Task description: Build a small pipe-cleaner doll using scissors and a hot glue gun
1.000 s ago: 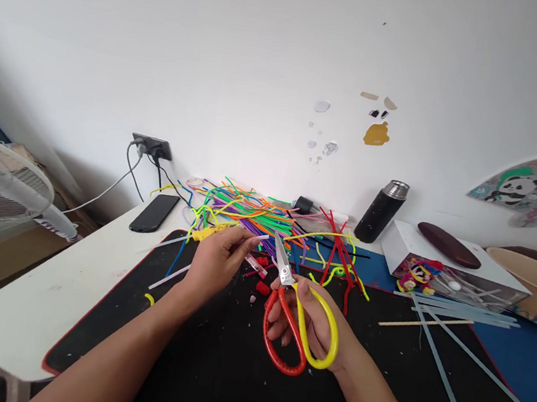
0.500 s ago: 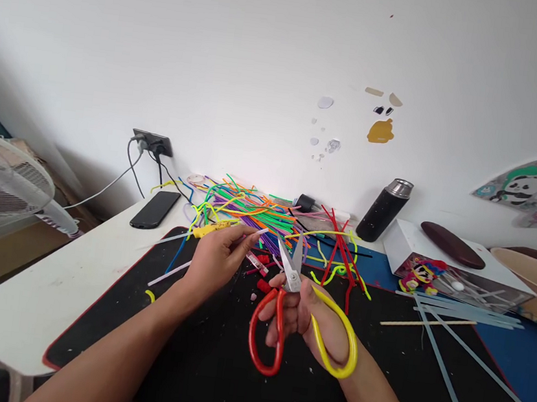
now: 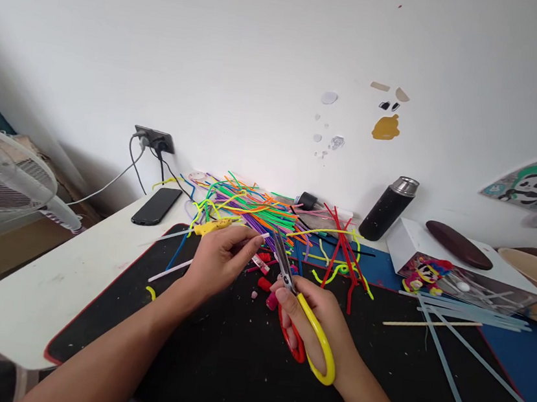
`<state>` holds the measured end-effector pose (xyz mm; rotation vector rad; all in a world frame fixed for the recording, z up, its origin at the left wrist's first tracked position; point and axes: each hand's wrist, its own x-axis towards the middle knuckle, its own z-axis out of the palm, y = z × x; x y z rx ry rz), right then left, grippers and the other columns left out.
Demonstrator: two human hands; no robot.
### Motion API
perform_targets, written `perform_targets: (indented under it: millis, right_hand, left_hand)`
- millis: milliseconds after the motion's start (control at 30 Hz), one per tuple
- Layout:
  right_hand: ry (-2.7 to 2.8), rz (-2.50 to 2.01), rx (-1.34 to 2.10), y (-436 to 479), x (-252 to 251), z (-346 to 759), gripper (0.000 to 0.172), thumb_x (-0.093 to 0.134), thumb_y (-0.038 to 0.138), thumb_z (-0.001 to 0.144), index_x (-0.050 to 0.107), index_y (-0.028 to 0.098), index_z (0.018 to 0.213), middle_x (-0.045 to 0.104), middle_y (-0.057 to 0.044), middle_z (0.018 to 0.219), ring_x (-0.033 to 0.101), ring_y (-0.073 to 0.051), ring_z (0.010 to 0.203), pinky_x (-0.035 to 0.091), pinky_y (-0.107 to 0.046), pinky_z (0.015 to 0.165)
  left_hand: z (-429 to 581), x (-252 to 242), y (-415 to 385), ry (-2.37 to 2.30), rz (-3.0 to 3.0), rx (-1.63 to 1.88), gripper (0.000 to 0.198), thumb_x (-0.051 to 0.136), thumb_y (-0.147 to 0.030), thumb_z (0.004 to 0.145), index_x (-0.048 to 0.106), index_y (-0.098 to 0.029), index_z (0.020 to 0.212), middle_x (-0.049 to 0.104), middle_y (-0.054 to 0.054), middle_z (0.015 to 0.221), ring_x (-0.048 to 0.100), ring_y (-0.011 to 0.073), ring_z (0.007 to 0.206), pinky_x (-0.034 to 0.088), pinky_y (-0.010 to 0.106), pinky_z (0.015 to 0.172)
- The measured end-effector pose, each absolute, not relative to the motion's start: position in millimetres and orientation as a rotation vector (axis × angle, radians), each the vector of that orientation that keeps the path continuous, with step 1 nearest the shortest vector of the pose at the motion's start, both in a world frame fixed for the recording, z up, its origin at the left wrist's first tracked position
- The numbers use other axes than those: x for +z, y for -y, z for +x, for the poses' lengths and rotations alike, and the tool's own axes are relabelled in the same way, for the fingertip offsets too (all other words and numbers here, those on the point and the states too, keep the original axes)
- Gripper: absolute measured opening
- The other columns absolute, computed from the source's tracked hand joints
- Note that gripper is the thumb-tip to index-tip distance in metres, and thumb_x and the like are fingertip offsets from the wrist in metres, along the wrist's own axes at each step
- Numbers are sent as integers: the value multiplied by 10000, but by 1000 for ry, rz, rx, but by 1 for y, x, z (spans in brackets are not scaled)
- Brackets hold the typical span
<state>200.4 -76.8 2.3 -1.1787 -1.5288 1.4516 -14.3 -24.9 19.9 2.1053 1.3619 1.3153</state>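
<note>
My left hand (image 3: 219,260) is closed in a pinch on a pale pinkish-white pipe cleaner (image 3: 170,271). Its short tip pokes out past my fingers, and the longer tail trails to the lower left. Scissors (image 3: 284,263) with one yellow and one red handle are in my right hand (image 3: 317,318), whose fingers go through the loops. The narrow blades point up beside the pipe cleaner's tip; whether they touch it I cannot tell. Beneath my hands lie small red coiled pieces (image 3: 264,284) and a magenta piece (image 3: 272,301) on the black mat (image 3: 224,358).
Behind my hands spreads a pile of coloured pipe cleaners (image 3: 257,209), with a yellow glue gun (image 3: 214,225) beside it. A phone (image 3: 156,206) lies left. To the right stand a black flask (image 3: 389,209), a small figure (image 3: 426,276) and pale glue sticks (image 3: 448,373).
The scissors have turned, so the red handle now sits mostly behind my right hand, and their blades have come closer together. My left hand keeps its pinch, nearly unmoved.
</note>
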Motion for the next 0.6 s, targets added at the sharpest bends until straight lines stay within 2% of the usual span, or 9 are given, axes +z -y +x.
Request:
perform_targets:
  millis: [233, 467, 600]
  right_hand:
    - [1696, -1243, 1282, 76, 5, 200, 448, 648, 643, 962, 720, 201, 981, 544, 46, 541, 482, -108, 384, 343, -216, 380]
    - [1657, -1211, 1241, 75, 1, 197, 385, 737, 600, 917, 745, 217, 948, 501, 53, 504, 435, -106, 376, 314, -220, 371]
    - [1730, -1231, 1133, 74, 1, 197, 365, 728, 582, 923, 742, 218, 915, 589, 14, 597, 455, -109, 427, 314, -219, 388]
  left_hand:
    - [-11, 20, 26, -1371, 2011, 1314, 351, 560, -426, 1010, 732, -170, 842, 594, -14, 652, 453, 126, 589, 358, 255, 572]
    - [-11, 22, 26, -1354, 1932, 1351, 347, 578, -426, 1000, 730, -173, 817, 527, -22, 641, 402, 125, 590, 321, 255, 546]
    - [-11, 22, 25, -1352, 1935, 1341, 336, 586, -420, 995, 728, -173, 817, 503, -31, 627, 388, 120, 578, 312, 252, 542]
